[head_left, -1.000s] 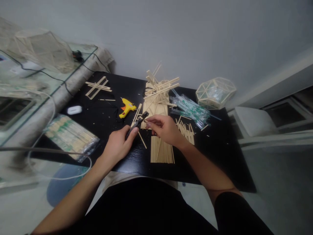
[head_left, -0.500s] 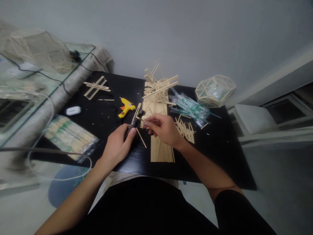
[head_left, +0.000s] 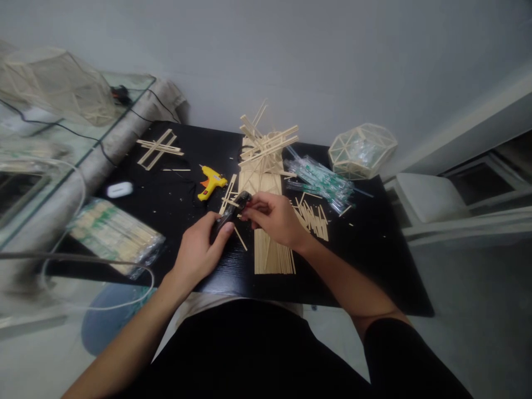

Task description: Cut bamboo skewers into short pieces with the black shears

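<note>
My left hand (head_left: 201, 244) is closed round a black hand tool (head_left: 231, 213) that looks like a cutter, its head angled up and to the right. At that head, my right hand (head_left: 276, 219) pinches a thin wooden stick (head_left: 231, 203); the stick's tip shows left of the tool, the rest is hidden by the tool and fingers. Beneath my hands lies a wide layer of pale sticks (head_left: 272, 257). A pile of crossed sticks (head_left: 270, 145) rests on its far end. Right of my right hand are several short cut pieces (head_left: 313, 219).
On the black table (head_left: 353, 266) are a yellow glue gun (head_left: 211, 183), a crossed stick frame (head_left: 160, 148), a white case (head_left: 119, 189), a bagged stick bundle (head_left: 118, 235), plastic wrappers (head_left: 320, 180) and a polyhedral stick frame (head_left: 362, 151). A glass-topped surface (head_left: 137, 88) stands left.
The black tool's head has turned and moved slightly right, closer to my right fingers. The whole view has shifted a little; both hands keep nearly the same place.
</note>
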Tool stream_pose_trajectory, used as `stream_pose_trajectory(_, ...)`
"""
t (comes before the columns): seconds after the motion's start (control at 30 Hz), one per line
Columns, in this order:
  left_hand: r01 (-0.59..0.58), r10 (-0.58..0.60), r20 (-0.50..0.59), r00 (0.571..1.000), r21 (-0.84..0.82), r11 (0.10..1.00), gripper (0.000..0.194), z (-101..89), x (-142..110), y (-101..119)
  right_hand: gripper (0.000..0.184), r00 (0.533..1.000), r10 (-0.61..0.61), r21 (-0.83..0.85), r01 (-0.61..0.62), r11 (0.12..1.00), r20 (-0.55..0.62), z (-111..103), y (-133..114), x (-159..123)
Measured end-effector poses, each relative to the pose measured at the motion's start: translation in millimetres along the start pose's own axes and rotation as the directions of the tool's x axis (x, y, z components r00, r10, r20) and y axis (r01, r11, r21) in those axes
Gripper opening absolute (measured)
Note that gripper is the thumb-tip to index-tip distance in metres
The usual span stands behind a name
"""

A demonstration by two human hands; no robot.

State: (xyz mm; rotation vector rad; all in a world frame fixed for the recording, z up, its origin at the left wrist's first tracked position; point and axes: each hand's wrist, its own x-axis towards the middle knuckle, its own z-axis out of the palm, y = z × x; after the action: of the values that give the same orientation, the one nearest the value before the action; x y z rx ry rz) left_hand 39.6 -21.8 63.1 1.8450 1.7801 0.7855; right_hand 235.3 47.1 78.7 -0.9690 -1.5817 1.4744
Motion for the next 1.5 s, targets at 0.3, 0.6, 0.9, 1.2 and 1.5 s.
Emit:
stream_pose_trajectory(0.3, 0.005, -0.004, 0.012, 1.0, -0.044, 0.999, 0.048, -0.6, -0.8, 0.6, 0.031, 1.0, -0.03, 0.029, 0.03, 0.999, -0.008, 1.0, 2.7, 0.9)
stream_pose_trajectory(0.6, 0.007, -0.006, 0.008, 1.0, -0.042, 0.999, 0.049, 0.5, -1.3, -0.8, 0.029, 0.997, -0.077, 0.034, 0.076, 0.997, 0.019, 0.5, 4.0, 1.9)
stream_pose_trajectory(0.9, 0.0, 0.0, 0.004, 1.0, -0.024, 1.0, 0.046, 1.3, -1.8, -2.4, 0.027, 0.998, -0.053, 0.061, 0.051, 0.997, 0.037, 1.0, 5.6, 2.0)
stream_pose_trajectory(1.2, -0.005, 0.005, 0.001, 1.0, 0.071, 0.997, 0.047, 3.9, 2.1, -3.6, 0.027, 0.999, -0.036, 0.018, 0.035, 0.999, 0.027, 0.4, 4.1, 1.2)
stream_pose_trajectory(1.5, 0.039, -0.055, 0.097, 0.994, 0.156, 0.987, 0.049, -0.3, 8.0, -3.9, 0.036, 0.988, 0.102, 0.0, -0.103, 0.995, 0.114, -3.7, 2.7, 4.2)
